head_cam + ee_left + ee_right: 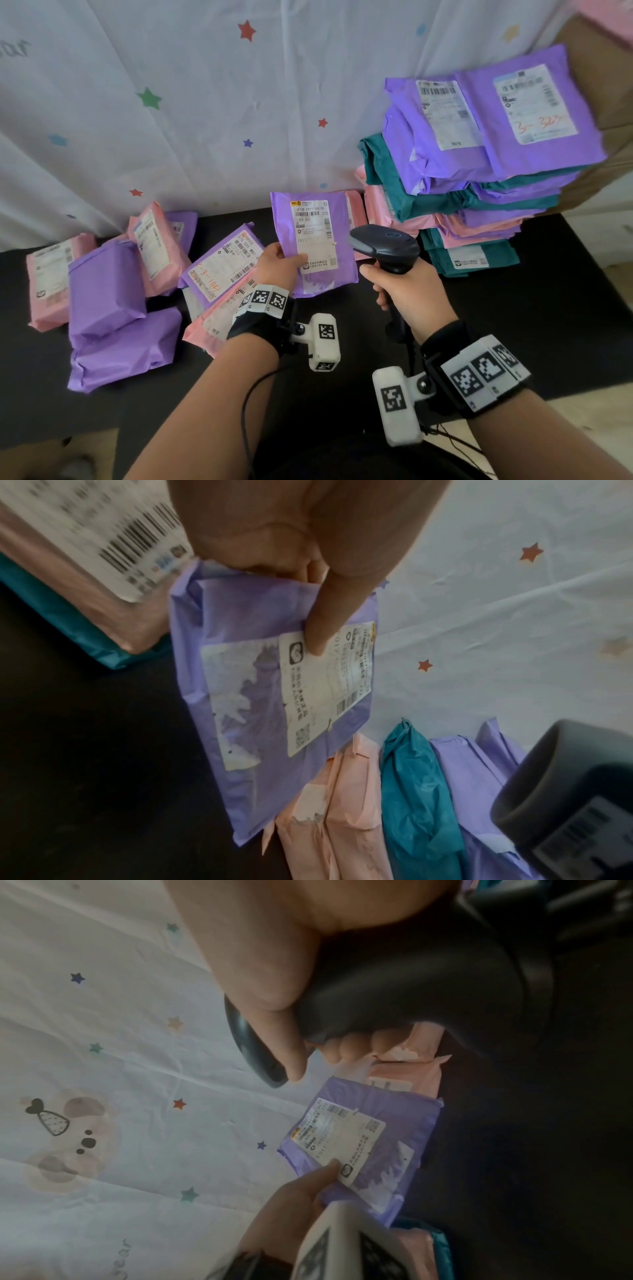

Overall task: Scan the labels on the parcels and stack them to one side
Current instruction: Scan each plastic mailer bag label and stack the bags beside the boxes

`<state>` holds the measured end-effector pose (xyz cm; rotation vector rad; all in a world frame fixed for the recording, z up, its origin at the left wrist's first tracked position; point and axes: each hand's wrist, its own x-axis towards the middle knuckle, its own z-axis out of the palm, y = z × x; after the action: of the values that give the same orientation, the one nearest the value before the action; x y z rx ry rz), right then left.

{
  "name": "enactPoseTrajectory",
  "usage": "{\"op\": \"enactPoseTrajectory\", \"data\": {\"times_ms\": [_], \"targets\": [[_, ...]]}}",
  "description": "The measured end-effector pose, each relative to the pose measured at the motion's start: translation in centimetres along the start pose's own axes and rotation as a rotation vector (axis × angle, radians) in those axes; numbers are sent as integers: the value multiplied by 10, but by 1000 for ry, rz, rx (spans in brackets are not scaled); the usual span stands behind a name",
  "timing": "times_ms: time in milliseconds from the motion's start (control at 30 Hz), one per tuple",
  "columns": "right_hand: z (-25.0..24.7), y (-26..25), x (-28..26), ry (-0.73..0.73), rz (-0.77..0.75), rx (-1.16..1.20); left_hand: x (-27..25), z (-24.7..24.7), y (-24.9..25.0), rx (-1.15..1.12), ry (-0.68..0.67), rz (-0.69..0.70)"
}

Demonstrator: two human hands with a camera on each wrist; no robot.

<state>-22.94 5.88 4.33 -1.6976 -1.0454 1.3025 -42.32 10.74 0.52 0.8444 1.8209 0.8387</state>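
With the left hand (278, 263) pinching the purple parcel (313, 245) label-up above the worktop's (565, 294) middle and the right hand (407, 291) wrapped round the scanner (387, 245), aim squarely at the barcode, thumb clear

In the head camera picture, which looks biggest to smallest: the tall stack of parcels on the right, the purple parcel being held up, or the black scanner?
1. The stack of parcels, by far the largest.
2. The purple parcel held by the left hand.
3. The scanner in the right hand, though the hand hides part of its handle.
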Motion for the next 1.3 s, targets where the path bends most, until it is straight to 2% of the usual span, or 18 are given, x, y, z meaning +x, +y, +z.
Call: {"op": "enactPoseTrajectory", "data": {"times_ms": [167,400,533,633,733,833,967,1100,1233,1300], "targets": [[-9,7,12,28,56,31,35,20,23,15,-16,-16],[-23,16,32,54,163,52,84,62,46,167,13,0],[-33,20,39,65,199,40,94,77,45,239,32,-16],[-38,22,40,69,202,43,88,78,44,335,65,39],[-35,23,38,72,176,49,70,66,42,396,119,200],[-25,23,35,57,139,64,42,44,31,439,112,370],[-6,24,26,-3,110,42,2,1,0,497,205,490],[17,25,16,-46,91,26,-21,-49,-38,596,300,455],[39,22,6,-90,81,9,-30,-78,-66,774,297,274],[47,20,2,-112,80,-5,-31,-83,-75,865,277,239]]}}
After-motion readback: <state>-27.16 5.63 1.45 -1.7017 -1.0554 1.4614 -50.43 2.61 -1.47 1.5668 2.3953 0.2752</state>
